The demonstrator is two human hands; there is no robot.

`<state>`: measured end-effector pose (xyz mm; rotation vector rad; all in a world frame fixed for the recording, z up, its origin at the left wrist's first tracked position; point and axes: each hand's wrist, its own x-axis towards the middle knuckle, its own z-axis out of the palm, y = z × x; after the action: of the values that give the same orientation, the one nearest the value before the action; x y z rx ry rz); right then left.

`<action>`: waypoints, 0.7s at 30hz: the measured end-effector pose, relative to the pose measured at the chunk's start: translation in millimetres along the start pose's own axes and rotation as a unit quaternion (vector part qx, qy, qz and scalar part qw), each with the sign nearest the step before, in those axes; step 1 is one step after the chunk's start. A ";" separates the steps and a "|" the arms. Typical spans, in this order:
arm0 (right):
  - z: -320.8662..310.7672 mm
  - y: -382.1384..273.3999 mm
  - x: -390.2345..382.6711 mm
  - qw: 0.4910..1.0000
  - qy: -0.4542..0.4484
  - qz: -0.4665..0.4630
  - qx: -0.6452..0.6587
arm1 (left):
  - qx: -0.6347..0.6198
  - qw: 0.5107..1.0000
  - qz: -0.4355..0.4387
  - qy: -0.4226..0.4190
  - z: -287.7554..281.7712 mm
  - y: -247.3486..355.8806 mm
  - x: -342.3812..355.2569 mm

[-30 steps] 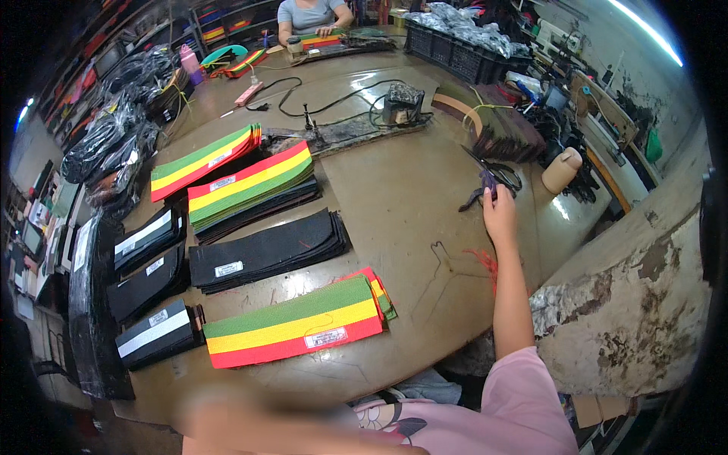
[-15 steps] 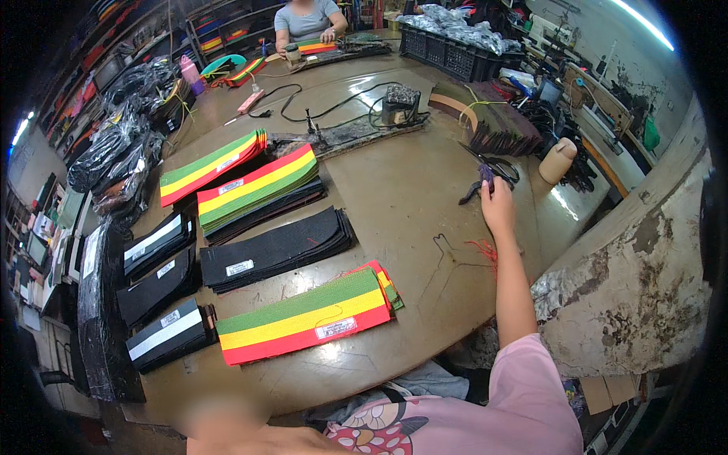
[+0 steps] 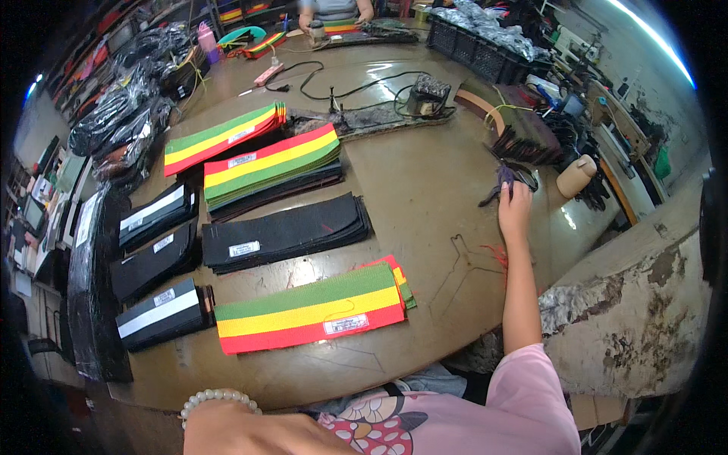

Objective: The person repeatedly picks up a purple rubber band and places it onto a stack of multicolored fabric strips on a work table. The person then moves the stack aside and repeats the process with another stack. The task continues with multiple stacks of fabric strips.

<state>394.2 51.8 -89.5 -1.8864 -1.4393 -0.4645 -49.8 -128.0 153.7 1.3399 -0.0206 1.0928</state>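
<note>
My right hand (image 3: 516,200) reaches far out over the right side of the table, fingers closed on a purple-wrapped dark tool (image 3: 505,176). Its black curved end sticks out to the left; the exact kind is hard to make out. Black scissors handles (image 3: 526,179) lie right beside it. Of my left arm (image 3: 250,432) only a part shows at the lower edge, with a pale bead bracelet (image 3: 220,396); its fingers are hidden. In front of me lies a green, yellow and red striped strap stack (image 3: 311,303) with a white label. Behind it is a black strap stack (image 3: 284,231).
More striped stacks (image 3: 269,171) and black-and-white stacks (image 3: 163,315) cover the left. A metal-based device (image 3: 428,98) with a cord stands mid-table. A tan cone (image 3: 576,177) and a bundle of dark strips (image 3: 523,136) are at right. A co-worker (image 3: 335,10) sits opposite.
The view has shifted, so the table's things sit further right and higher. My right hand remains at the purple-wrapped tool, which has turned slightly. The bracelet on my left arm now shows.
</note>
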 end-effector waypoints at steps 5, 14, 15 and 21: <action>-3.3 -0.9 3.8 0.994 0.087 -0.056 0.026 | -0.050 0.998 -0.022 0.037 -53.5 -25.8 -54.8; 3.5 12.7 12.5 0.996 -0.061 -0.066 0.000 | 0.547 0.678 -0.091 0.482 -45.7 -103.5 -163.5; -7.5 3.8 15.4 0.997 -0.075 -0.008 0.004 | 0.565 0.681 -0.058 0.461 -41.6 -112.1 -163.8; -121.0 -104.9 -9.1 0.922 -0.096 0.078 0.366 | 0.708 0.660 -0.115 0.225 -43.7 -132.4 -139.9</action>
<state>308.7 -27.6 20.5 -1.4284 -1.3134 0.3199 -65.2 -159.1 -40.7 2.2327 1.6504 1.1504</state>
